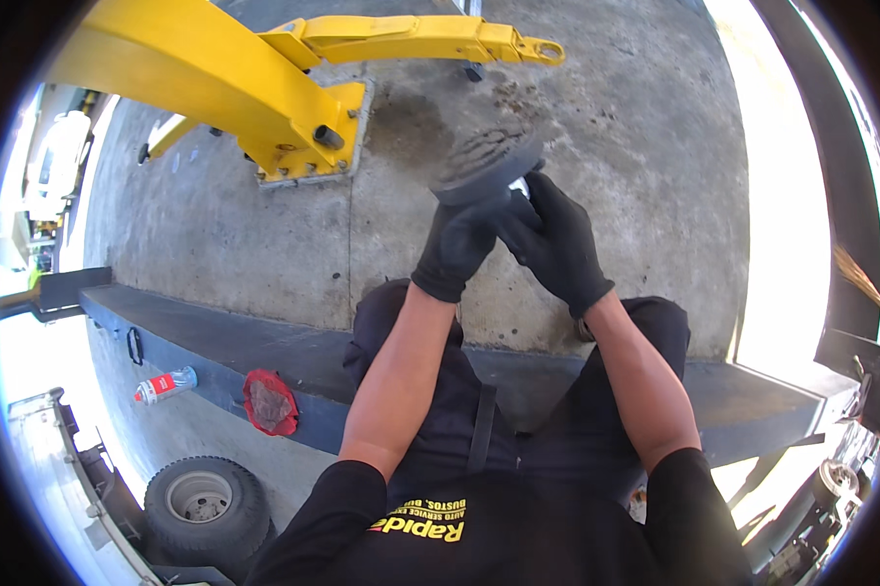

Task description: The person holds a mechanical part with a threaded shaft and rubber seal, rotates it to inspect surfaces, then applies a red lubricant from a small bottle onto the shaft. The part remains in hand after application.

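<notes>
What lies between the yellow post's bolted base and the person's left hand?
In the head view, only bare concrete floor, crossed by a thin dark seam, shows between the base and the left hand.

Noted across the chest of the black T-shirt [567,537]: yellow lettering [420,528], upside down in the head view. Set as one large word, with smaller yellow lines printed beneath on the shirt; legible in part. Also noted: red-and-white label on the spray can [166,385], too small to read.
</notes>
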A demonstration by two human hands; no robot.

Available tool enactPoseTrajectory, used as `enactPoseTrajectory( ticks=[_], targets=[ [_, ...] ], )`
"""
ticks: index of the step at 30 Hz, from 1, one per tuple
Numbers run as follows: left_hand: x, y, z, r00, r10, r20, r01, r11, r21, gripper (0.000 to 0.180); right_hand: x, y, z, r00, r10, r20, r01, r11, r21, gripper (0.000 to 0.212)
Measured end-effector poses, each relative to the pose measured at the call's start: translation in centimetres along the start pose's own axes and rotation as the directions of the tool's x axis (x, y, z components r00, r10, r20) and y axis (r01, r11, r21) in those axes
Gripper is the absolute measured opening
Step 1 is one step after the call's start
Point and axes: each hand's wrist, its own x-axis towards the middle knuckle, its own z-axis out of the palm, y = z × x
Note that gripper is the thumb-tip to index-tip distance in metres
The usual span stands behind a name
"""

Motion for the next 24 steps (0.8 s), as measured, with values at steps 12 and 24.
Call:
enactPoseTrajectory(
  ticks=[12, 24],
  targets=[
    [-0.6, 0.1, -1.0, 0.99, -0.005, 0.139, 0.029, 0.985, -0.172, 0.08, -1.2, -0.6, 1.1, 0.701, -0.611, -0.368, 0.402, 0.765, -0.504, 0.051],
    [-0.3, 2.3, -2.3, 0.975, 0.038, 0.217, -0.084, 0.975, 0.207, 0.113, -2.3, -1.1, 2.7, 0.7, -0.687, -0.194, 0.568, 0.701, -0.431, 0.03]
  ],
)
